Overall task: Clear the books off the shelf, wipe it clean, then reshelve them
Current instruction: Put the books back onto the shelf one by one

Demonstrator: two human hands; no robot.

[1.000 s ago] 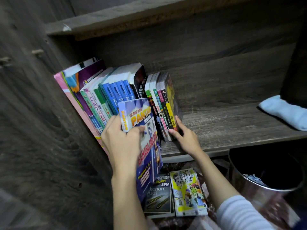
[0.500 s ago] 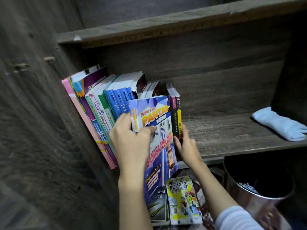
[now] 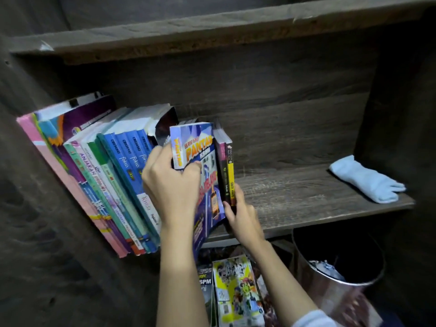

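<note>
Left hand (image 3: 172, 182) grips blue Pantas book (image 3: 200, 161), half onto shelf (image 3: 295, 197) between leaning row (image 3: 106, 173) and thin dark books (image 3: 227, 171); right hand (image 3: 243, 215) pinches those at base. Cloth (image 3: 363, 182) parked far right. Reshelving looks well along; floor books (image 3: 238, 286) left to go.

The book (image 3: 200, 147) my left hand (image 3: 169, 185) grips has a glossy paper cover; the slim books (image 3: 230, 168) in my right hand (image 3: 243, 215) shine too. The shelf (image 3: 295, 199) is matt, rough-grained wood, the cloth (image 3: 363, 182) soft fabric, the bin (image 3: 335, 300) polished metal
</note>
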